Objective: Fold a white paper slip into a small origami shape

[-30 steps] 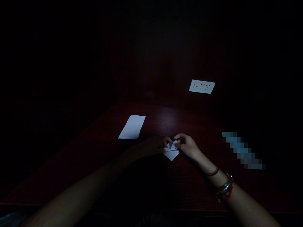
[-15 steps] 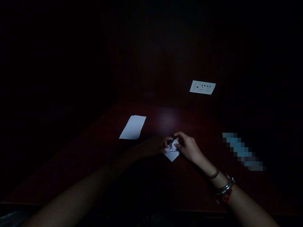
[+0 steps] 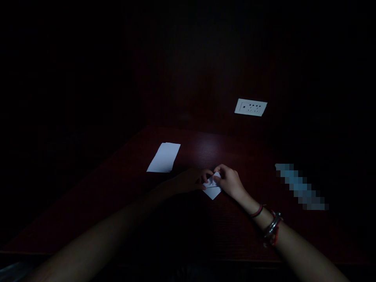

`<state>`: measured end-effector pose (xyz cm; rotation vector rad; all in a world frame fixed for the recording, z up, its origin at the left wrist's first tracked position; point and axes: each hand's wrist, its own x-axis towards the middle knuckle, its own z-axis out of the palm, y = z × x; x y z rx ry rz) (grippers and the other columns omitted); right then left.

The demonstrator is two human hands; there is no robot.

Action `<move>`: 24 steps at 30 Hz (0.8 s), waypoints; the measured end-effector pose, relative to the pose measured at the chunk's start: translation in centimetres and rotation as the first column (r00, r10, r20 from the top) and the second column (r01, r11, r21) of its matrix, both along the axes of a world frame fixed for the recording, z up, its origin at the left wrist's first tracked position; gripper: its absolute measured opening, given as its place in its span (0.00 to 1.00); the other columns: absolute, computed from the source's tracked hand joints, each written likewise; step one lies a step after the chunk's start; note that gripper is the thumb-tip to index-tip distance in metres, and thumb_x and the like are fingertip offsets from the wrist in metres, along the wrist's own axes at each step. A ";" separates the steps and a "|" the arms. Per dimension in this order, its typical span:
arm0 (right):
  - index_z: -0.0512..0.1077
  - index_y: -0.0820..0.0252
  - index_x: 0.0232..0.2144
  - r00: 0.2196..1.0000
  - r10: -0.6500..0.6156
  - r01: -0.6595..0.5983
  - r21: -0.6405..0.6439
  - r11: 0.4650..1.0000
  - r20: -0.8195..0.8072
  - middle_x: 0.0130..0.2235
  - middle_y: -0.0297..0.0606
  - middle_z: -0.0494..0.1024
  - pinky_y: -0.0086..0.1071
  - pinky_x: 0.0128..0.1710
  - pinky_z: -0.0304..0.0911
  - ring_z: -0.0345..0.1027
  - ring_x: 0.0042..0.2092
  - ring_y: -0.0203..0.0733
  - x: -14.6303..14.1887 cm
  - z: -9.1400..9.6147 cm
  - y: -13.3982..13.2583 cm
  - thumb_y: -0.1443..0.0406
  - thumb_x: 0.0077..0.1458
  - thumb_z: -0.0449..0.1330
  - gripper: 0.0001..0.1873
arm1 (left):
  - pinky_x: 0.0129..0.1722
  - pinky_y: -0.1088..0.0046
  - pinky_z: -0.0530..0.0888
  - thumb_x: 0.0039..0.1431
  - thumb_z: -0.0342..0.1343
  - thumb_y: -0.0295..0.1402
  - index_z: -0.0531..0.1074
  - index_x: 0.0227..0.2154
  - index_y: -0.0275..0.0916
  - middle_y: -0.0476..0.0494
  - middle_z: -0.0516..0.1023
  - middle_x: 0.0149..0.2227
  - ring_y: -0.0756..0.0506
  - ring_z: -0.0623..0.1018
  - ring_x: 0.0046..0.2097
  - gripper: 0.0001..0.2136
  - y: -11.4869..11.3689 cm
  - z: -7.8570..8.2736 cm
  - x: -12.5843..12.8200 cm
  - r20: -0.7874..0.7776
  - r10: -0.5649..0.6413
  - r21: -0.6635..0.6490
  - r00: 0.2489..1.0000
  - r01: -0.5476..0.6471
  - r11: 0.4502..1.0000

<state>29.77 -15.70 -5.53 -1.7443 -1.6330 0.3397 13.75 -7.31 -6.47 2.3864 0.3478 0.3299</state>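
Note:
A small piece of folded white paper (image 3: pixel 212 192) lies on the dark red table (image 3: pixel 188 231), one pointed corner towards me. My right hand (image 3: pixel 231 182) pinches its upper right part between thumb and fingers. From the left, my left hand (image 3: pixel 196 180) has its thumb and fingertips closed on the paper's left edge; this hand is in shadow. Creases and a raised flap show between the two hands. Fingers cover part of the paper's far edge.
Left of my hands lies a stack of white paper sheets (image 3: pixel 164 157). A pixelated bluish long object (image 3: pixel 301 187) rests at the right. On the dark wall behind the table is a white socket panel (image 3: pixel 250 107). Much of the surroundings is black with shadow.
My right thumb and fingers have shifted slightly left over the folded paper, and the right wrist has moved a little left. The left hand keeps nearly the same place.

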 end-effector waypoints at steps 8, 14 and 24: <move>0.64 0.61 0.27 1.000 -0.016 0.016 -0.025 1.000 -0.021 0.25 0.31 0.68 0.24 0.25 0.54 0.60 0.26 0.31 0.4 -0.6 1.1 0.69 0.35 0.52 0.10 | 0.31 0.76 0.62 0.45 0.53 0.31 0.57 0.45 0.41 0.48 0.68 0.34 0.51 0.67 0.32 0.22 -0.3 -0.1 0.2 0.002 0.012 0.000 1.000 -0.012 1.000; 0.64 0.60 0.29 0.997 0.020 -0.022 -0.029 0.999 -0.070 0.27 0.32 0.70 0.23 0.26 0.56 0.62 0.27 0.31 0.4 -0.7 1.3 0.71 0.35 0.52 0.12 | 0.32 0.76 0.63 0.45 0.53 0.32 0.57 0.45 0.41 0.49 0.68 0.34 0.52 0.67 0.32 0.21 -0.3 0.0 0.2 0.021 0.000 -0.026 1.000 0.000 1.000; 0.62 0.59 0.31 0.993 0.060 -0.060 0.004 0.998 -0.104 0.26 0.31 0.70 0.24 0.26 0.57 0.63 0.26 0.31 0.6 -0.6 1.0 0.71 0.36 0.53 0.14 | 0.29 0.77 0.63 0.45 0.52 0.33 0.56 0.45 0.40 0.48 0.68 0.34 0.52 0.67 0.30 0.22 -0.4 0.2 0.0 -0.006 0.005 -0.006 1.000 -0.005 1.000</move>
